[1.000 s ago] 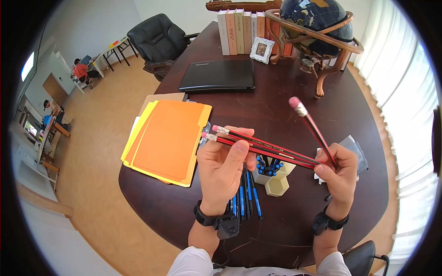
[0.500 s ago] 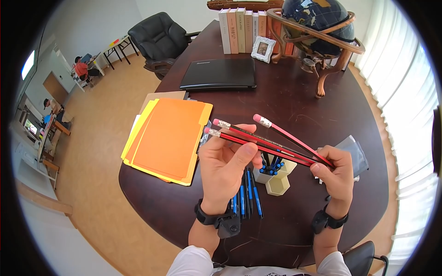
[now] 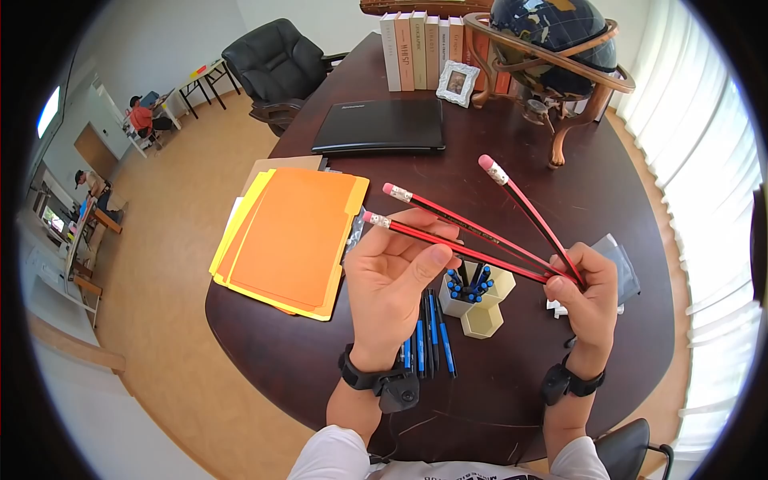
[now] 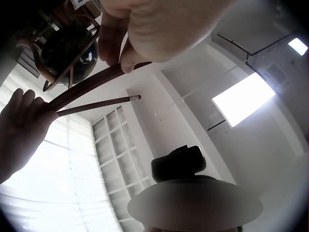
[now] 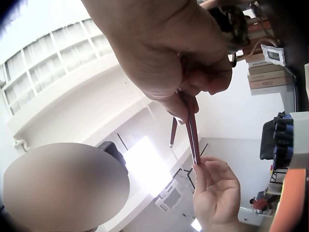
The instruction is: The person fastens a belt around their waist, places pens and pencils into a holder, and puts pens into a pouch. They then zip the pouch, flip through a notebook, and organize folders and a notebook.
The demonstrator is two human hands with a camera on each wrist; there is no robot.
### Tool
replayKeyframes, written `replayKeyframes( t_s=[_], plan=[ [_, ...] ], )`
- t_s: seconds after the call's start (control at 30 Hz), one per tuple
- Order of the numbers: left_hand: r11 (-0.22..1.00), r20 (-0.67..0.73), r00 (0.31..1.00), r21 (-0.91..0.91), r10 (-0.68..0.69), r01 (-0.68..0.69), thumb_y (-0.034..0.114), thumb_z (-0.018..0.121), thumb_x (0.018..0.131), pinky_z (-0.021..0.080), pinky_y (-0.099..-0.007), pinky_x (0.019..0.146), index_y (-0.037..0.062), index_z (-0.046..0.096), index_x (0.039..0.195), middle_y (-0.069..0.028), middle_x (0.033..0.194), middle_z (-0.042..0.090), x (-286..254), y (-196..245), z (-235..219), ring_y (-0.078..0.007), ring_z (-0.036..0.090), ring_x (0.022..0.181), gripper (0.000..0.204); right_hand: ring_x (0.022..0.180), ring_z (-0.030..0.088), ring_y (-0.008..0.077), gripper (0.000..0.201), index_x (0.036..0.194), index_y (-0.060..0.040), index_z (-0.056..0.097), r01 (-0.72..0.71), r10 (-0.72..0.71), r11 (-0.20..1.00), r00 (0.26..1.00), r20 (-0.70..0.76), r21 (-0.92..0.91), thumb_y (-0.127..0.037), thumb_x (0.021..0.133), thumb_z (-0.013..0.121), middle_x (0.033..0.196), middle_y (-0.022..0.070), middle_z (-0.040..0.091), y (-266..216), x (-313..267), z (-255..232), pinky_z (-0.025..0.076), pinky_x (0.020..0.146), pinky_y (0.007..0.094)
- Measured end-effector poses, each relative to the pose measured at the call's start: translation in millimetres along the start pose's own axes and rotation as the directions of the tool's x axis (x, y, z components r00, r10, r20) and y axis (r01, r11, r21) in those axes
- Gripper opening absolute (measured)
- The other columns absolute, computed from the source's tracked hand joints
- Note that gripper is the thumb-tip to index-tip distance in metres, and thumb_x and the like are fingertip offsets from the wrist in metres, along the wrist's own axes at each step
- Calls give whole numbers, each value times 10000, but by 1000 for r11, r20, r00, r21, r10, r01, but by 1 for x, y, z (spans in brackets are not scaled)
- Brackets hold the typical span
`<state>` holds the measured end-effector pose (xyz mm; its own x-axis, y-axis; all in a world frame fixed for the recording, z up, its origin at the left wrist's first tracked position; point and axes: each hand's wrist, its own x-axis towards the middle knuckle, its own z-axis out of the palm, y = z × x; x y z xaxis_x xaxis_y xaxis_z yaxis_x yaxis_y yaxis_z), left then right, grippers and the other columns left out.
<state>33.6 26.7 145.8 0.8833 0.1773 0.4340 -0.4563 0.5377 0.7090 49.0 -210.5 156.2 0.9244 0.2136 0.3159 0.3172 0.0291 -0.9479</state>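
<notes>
Three red-and-black pencils with pink erasers fan out from the right hand point(image 3: 588, 300), which grips their far ends between thumb and curled fingers. The left hand point(image 3: 388, 288) pinches the lowest pencil point(image 3: 472, 254) behind its eraser. The middle pencil point(image 3: 456, 220) lies just above it, and the third pencil point(image 3: 532, 210) angles up, away from the left hand. In the left wrist view, one pencil point(image 4: 96, 105) stands apart below the left fingers. In the right wrist view, the right hand point(image 5: 169, 58) holds the pencils point(image 5: 192, 133) towards the left palm point(image 5: 218, 193).
Below the hands are blue-and-black pens point(image 3: 434, 336) and a hexagonal holder point(image 3: 482, 322) with more pens. Orange and yellow folders point(image 3: 292, 240) lie left, a closed laptop point(image 3: 380, 126) behind. Books point(image 3: 418, 52), a frame point(image 3: 457, 83) and a globe point(image 3: 552, 40) stand at the back; a clear bag point(image 3: 620, 264) lies right.
The third pencil swung down towards the others, then back up. The middle pencil's eraser end has moved up, away from the lowest one. Both hands stay nearly in place.
</notes>
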Motion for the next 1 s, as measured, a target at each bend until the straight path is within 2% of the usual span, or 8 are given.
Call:
replayKeyframes(
  t_s=[0.53,0.67,0.77,1.0],
  plan=[
    [1000,39,999,-5,-6,6,-43,621,936,575,-360,896,-33,565,1197,-185,1101,688,0,0,1,-243,688,1029,267,615,495,56,167,833,-3,574,70,-70,997,997,-11,10,-61,852,729,728,6,534,2,3,1,362,539,200],
    [1000,50,999,-9,13,-12,-46,617,936,573,-367,902,-36,562,1195,-185,1105,685,1,0,-1,-243,684,1038,265,622,524,71,155,840,6,579,57,-57,998,998,6,9,-43,845,726,759,24,548,0,1,-1,385,540,207],
    [999,25,999,20,26,-27,-42,595,942,584,-364,864,-29,562,1212,-171,1085,687,1,0,1,-275,683,1022,272,625,540,82,142,846,14,594,72,-72,997,997,-1,17,-26,833,729,784,38,559,-1,2,-1,407,547,212],
    [998,10,1000,59,11,-12,-45,602,934,579,-373,885,-36,568,1230,-179,1114,679,-1,2,3,-267,683,1028,298,643,581,98,124,860,35,625,73,-73,997,997,40,19,-3,819,736,839,67,594,-1,3,-1,456,565,216]
  ],
)
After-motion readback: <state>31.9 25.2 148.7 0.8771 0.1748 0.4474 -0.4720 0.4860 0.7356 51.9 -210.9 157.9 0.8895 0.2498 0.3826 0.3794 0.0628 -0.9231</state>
